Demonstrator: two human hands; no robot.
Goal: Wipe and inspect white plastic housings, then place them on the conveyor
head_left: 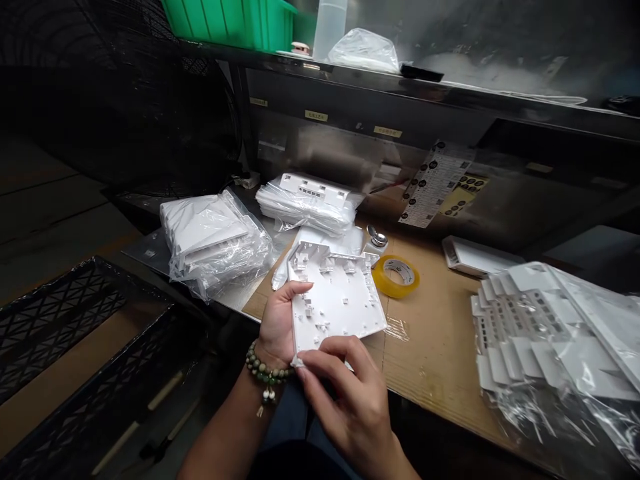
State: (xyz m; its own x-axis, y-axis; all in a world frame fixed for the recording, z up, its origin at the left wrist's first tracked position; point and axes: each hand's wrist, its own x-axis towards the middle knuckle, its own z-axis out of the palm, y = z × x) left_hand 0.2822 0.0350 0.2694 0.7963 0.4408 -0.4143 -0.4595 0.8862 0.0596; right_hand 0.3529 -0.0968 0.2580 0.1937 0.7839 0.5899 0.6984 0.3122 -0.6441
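Note:
A white plastic housing (pixel 340 300) is tilted toward me over the table's front edge, its inner side showing clips, ribs and small posts. My left hand (pixel 280 323) grips it along its left edge, with the thumb lying over the rim. At the near left corner, the thumb and index finger of my right hand (pixel 353 387) are pinched together on the housing. A tiny white bit shows at those fingertips; I cannot tell whether it is part of the housing or separate. Behind the housing, a roll of yellow tape (pixel 385 283) lies on the cardboard (pixel 425 327).
Bagged white housings (pixel 210 233) lie at the left, and a row of them (pixel 530 327) at the right. Another housing (pixel 313 189) tops a plastic-wrapped stack. A metal-topped bottle (pixel 376 241) stands behind the tape. A green bin (pixel 230 23) sits on the shelf; black crates (pixel 95 287) stand lower left.

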